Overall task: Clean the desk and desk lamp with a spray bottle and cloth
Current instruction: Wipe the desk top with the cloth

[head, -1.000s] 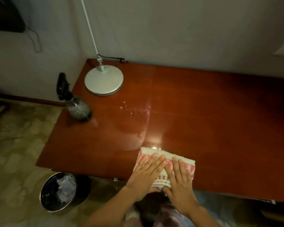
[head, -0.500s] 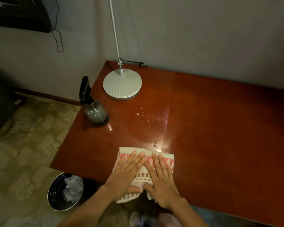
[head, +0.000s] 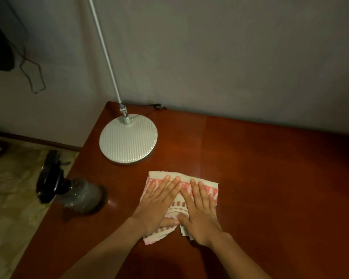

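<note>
On the red-brown desk (head: 270, 178), near its left end, a folded cloth (head: 210, 187) with a red pattern lies flat. Both hands press on it with straight fingers, palms down: the left hand (head: 157, 206) and the right hand (head: 199, 214) side by side, thumbs touching. Neither grip is clenched; both lie spread on the cloth. At 11 o'clock from the cloth stands the round base of the desk lamp (head: 128, 138). At 9 o'clock, by the desk edge, stands the spray bottle (head: 77, 195).

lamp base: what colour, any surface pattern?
The round desk lamp base is white to pale silver with fine parallel ribbed stripes; the head view, the only one, shows it.
</note>
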The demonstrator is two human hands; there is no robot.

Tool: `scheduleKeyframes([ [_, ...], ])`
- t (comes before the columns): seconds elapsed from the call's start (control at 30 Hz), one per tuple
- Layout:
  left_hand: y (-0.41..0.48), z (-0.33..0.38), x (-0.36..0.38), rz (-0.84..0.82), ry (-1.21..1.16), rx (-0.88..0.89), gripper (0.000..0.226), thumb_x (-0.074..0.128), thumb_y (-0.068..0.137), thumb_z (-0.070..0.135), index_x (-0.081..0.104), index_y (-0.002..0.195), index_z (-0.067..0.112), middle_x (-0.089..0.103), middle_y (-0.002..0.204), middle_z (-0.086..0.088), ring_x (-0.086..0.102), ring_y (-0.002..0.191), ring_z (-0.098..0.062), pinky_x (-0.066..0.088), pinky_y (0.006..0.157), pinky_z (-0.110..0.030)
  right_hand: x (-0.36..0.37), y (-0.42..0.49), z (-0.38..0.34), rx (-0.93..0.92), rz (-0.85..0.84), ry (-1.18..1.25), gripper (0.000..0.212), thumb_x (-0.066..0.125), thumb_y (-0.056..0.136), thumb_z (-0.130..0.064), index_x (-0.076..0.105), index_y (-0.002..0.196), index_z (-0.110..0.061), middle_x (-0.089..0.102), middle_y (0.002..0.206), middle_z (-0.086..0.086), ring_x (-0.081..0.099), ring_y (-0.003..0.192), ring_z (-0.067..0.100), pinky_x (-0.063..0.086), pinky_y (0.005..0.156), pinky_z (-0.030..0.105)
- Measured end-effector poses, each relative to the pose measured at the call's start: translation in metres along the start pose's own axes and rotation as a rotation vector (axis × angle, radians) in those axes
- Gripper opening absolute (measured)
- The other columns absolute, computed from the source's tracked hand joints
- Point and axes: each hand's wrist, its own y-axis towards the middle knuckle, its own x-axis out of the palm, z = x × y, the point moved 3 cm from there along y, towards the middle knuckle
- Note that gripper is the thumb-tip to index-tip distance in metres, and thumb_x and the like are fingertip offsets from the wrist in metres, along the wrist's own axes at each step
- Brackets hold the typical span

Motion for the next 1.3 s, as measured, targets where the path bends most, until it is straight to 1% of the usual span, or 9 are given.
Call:
scheduleKeyframes([
  [0.07, 0.030, -0.013, -0.008, -0.004, 0.001, 0.010, 0.097, 0.029, 0.079, 0.078, 0.012, 0.152, 0.016, 0.019, 0.158, -0.003, 0.008, 0.145, -0.023, 0.018, 0.114, -0.051, -0.018, 0.024, 0.009, 0.012, 0.006, 0.013, 0.089, -0.007, 0.064, -0.082, -0.031, 0.139, -0.040, -0.049, 0.144, -0.006, -0.047, 0.132, 0.017, -0.028, 0.108, 0.043],
  [0.27, 0.128, -0.049, -0.031, -0.003, -0.059, 0.034, 0.095, 0.025, 0.079, 0.074, -0.009, 0.151, 0.022, -0.015, 0.158, 0.004, -0.021, 0.145, -0.018, -0.016, 0.114, -0.045, -0.072, 0.104, 0.047, 0.023, 0.032, -0.009, 0.078, 0.001, 0.074, -0.070, -0.030, 0.140, -0.040, -0.046, 0.146, -0.006, -0.045, 0.133, 0.017, -0.023, 0.112, 0.045],
  [0.4, 0.187, -0.070, -0.045, 0.008, -0.088, 0.001, 0.094, 0.017, 0.074, 0.073, -0.024, 0.145, 0.025, -0.034, 0.149, 0.012, -0.033, 0.138, -0.012, -0.021, 0.110, -0.037, -0.110, 0.153, 0.071, 0.043, 0.050, -0.020, 0.071, 0.025, 0.095, -0.058, -0.019, 0.147, -0.037, -0.036, 0.153, -0.005, -0.038, 0.138, 0.017, -0.019, 0.114, 0.045],
  [0.53, 0.229, -0.087, -0.057, -0.003, -0.102, -0.019, 0.093, 0.020, 0.078, 0.072, -0.018, 0.149, 0.026, -0.028, 0.154, 0.011, -0.030, 0.139, -0.010, -0.017, 0.112, -0.037, -0.137, 0.191, 0.085, 0.029, 0.087, -0.033, 0.069, 0.029, 0.098, -0.052, -0.014, 0.149, -0.035, -0.031, 0.155, -0.003, -0.033, 0.140, 0.017, -0.020, 0.112, 0.042],
  [0.7, 0.256, -0.100, -0.067, -0.014, -0.146, -0.065, 0.088, 0.041, 0.090, 0.060, -0.011, 0.151, 0.023, -0.016, 0.159, 0.007, -0.020, 0.145, -0.013, -0.013, 0.116, -0.040, -0.158, 0.220, 0.094, 0.031, 0.088, -0.024, 0.068, 0.030, 0.098, -0.052, -0.009, 0.151, -0.034, -0.022, 0.158, 0.000, -0.025, 0.144, 0.019, -0.015, 0.115, 0.044],
  [0.97, 0.215, -0.070, -0.060, 0.004, -0.145, -0.078, 0.087, 0.037, 0.090, 0.060, -0.011, 0.151, 0.023, -0.022, 0.158, 0.006, -0.024, 0.144, -0.014, -0.013, 0.115, -0.040, -0.134, 0.178, 0.085, 0.018, 0.121, -0.027, 0.066, 0.028, 0.099, -0.049, -0.010, 0.151, -0.033, -0.025, 0.158, 0.001, -0.027, 0.143, 0.021, -0.014, 0.116, 0.045],
  [1.13, 0.139, -0.028, -0.039, -0.027, -0.115, -0.046, 0.096, 0.009, 0.074, 0.078, -0.021, 0.148, 0.024, -0.029, 0.155, 0.007, -0.032, 0.139, -0.014, -0.018, 0.112, -0.040, -0.085, 0.101, 0.065, 0.037, 0.106, -0.007, 0.068, 0.027, 0.099, -0.050, -0.014, 0.150, -0.033, -0.030, 0.155, 0.000, -0.033, 0.140, 0.020, -0.019, 0.112, 0.042],
  [1.23, 0.079, 0.006, -0.026, -0.067, -0.106, -0.035, 0.099, 0.002, 0.068, 0.081, -0.024, 0.145, 0.024, -0.032, 0.153, 0.006, -0.032, 0.140, -0.017, -0.020, 0.112, -0.040, -0.044, 0.042, 0.047, 0.047, 0.115, -0.009, 0.069, 0.026, 0.099, -0.052, -0.017, 0.149, -0.033, -0.033, 0.154, 0.000, -0.037, 0.137, 0.020, -0.025, 0.107, 0.039],
  [1.3, 0.035, 0.027, -0.011, -0.074, -0.099, -0.030, 0.096, 0.009, 0.074, 0.079, -0.021, 0.147, 0.024, -0.031, 0.154, 0.006, -0.034, 0.140, -0.015, -0.022, 0.112, -0.040, -0.016, -0.001, 0.031, 0.050, 0.117, -0.007, 0.069, 0.026, 0.099, -0.051, -0.019, 0.148, -0.034, -0.035, 0.153, 0.000, -0.039, 0.135, 0.020, -0.027, 0.105, 0.038],
])
